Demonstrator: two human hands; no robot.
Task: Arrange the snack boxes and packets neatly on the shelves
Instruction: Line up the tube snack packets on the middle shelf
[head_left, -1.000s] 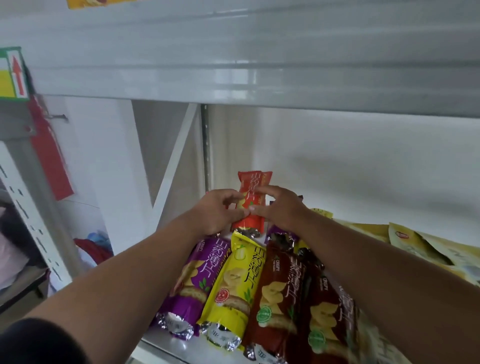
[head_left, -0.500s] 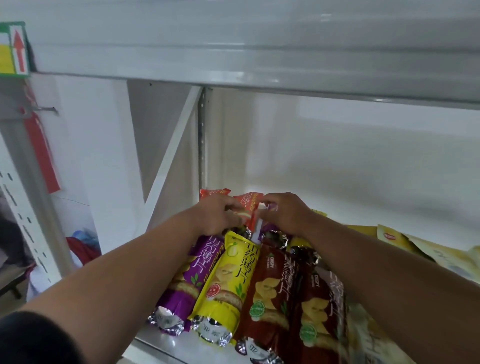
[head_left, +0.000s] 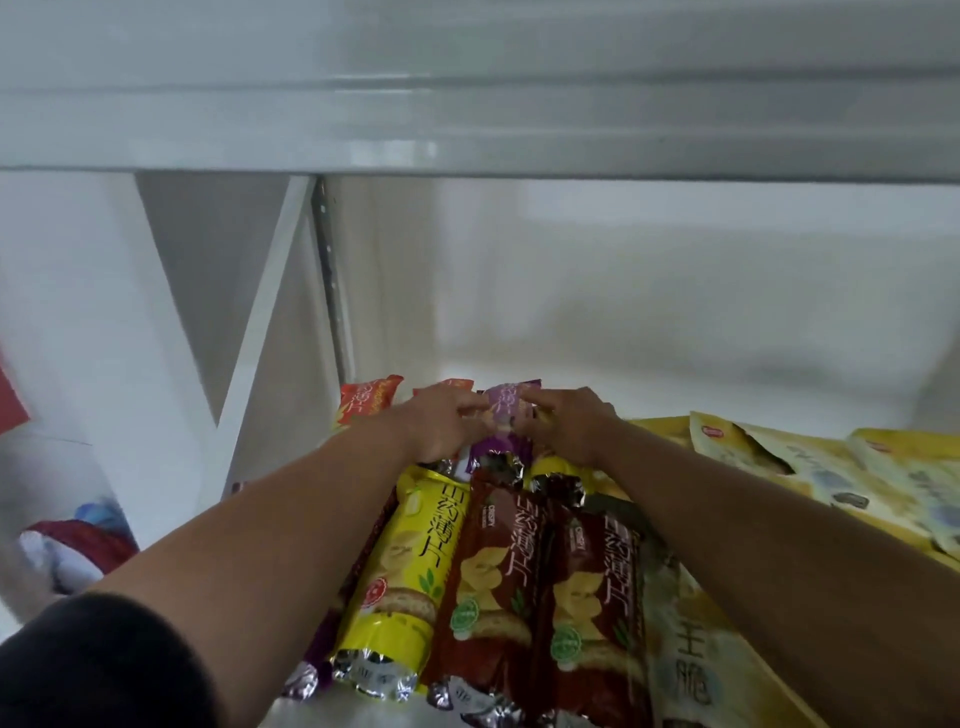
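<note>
The white metal shelf (head_left: 649, 374) is carrying a row of long foil snack packets lying side by side, their crimped silver ends pointing toward its front edge. From left to right a purple packet (head_left: 311, 670) is showing only its end from under the left forearm, then a yellow packet (head_left: 400, 582), and two dark red-brown packets (head_left: 488, 587) (head_left: 592, 603) are lying touching one another. Behind them, toward the back edge, two orange-red packets (head_left: 366, 405) (head_left: 444, 385) are sitting near the left corner. Flat pale yellow pouches (head_left: 810, 467) are overlapping along the right side.

Both arms are reaching in over the front row. The left hand (head_left: 441, 426) and the right hand (head_left: 566, 426) are meeting at a small purple foil packet (head_left: 506, 410) in the back row, fingers of each curling onto it and pinching it from either side. It is standing slightly raised between the hands, just right of the orange-red ones.
</note>
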